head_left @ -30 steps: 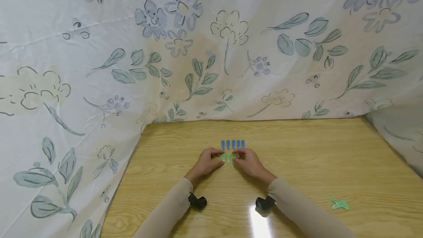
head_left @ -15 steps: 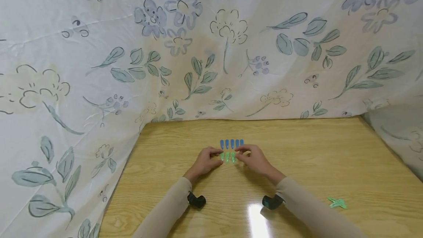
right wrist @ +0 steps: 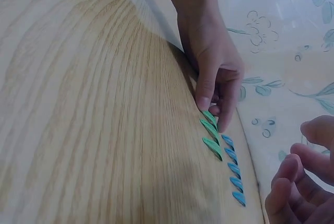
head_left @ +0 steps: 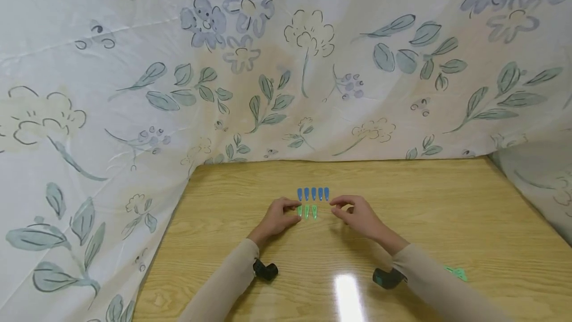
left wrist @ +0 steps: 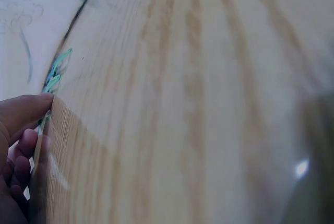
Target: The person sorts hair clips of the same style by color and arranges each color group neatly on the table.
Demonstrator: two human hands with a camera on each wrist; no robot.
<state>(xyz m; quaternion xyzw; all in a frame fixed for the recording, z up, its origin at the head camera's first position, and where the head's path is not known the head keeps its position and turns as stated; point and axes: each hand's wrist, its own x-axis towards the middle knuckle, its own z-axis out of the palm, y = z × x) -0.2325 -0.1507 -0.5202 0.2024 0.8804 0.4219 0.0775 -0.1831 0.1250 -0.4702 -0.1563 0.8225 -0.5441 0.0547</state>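
Note:
Three green snap hair clips (head_left: 315,211) lie side by side on the wooden table, in a row nearer the person than several blue hair clips (head_left: 314,194). My left hand (head_left: 280,216) has its thumb and index finger at the two ends of the leftmost green clip (head_left: 300,211), holding it against the table. To the right of both rows hovers my right hand (head_left: 359,216), fingers loosely bent, thumb and index apart, nothing between them. The right wrist view shows the green clips (right wrist: 212,147) beside the blue ones (right wrist: 234,170).
More green hair clips (head_left: 458,273) lie in a small pile at the right front, partly behind the right sleeve (head_left: 438,282). A floral cloth (head_left: 313,88) hangs along the table's back and left side. Black wrist cameras (head_left: 266,270) sit on both forearms.
My right hand has let go of the third green clip and moved right, away from the row. The left hand stays at the leftmost clip.

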